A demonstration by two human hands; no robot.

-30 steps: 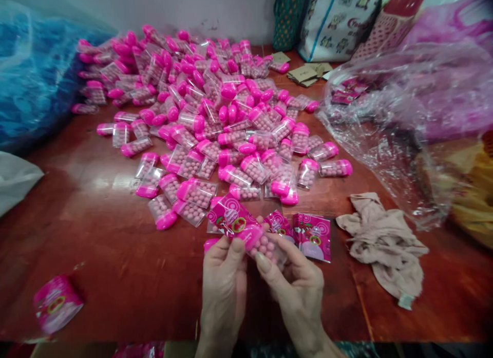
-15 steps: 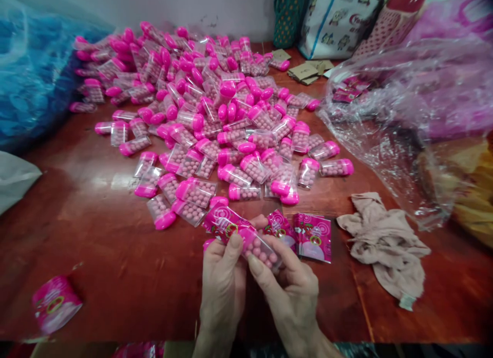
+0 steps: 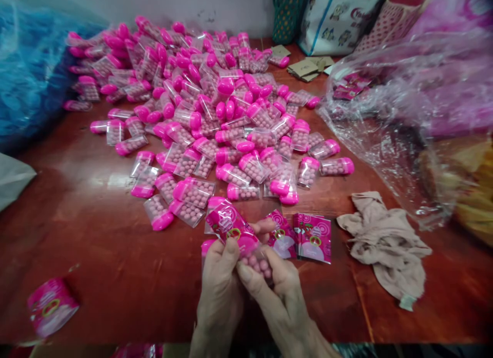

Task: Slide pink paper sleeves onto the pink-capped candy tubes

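The grip of the left hand [image 3: 219, 283] pinches a printed magenta plastic-film sleeve [image 3: 227, 220]. That of the right hand [image 3: 281, 294] holds a clear plastic, pink-bead-filled container [image 3: 259, 263] above the reddish-brown wooden tabletop [image 3: 134, 281]. The hands have drawn closer; the container apparently sits deeper in the sleeve, suggesting insertion progresses.

Has containers [image 3: 254, 168] heaped on the table [image 3: 127, 281] before the wall [image 3: 115, 2], between a left bag [image 3: 31, 75] and a right bag [image 3: 419, 91], with packets [image 3: 314, 238] in front and a cloth [image 3: 385, 237] to their right.
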